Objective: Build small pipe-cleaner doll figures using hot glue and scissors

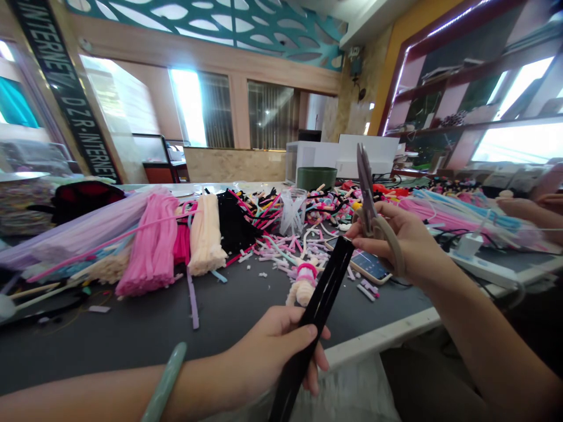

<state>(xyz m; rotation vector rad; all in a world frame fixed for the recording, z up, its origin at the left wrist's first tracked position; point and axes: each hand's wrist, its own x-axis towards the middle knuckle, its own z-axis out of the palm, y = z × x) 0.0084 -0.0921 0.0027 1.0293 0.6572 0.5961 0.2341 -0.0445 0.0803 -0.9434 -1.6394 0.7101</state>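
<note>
My left hand [288, 340], with a pale green bangle [166, 381] on its wrist, is closed around a long, glossy black strip [329, 280]. The strip slants from my lap up over the table edge. At its upper end, the fingertips of my right hand [407, 243] pinch or touch it. That same hand grips a pair of scissors [366, 184] with beige handles, blades pointing upward and away from the strip. Behind the strip on the table lies a small cream fuzzy piece [303, 288] with a pink band.
Bundles of pink [149, 246], cream [206, 237] and black [235, 221] fuzzy stems lie on the left. Cut scraps and a clear cup [293, 211] fill the middle. A phone [369, 264], a power strip [484, 266] and another person's arm [528, 210] are on the right.
</note>
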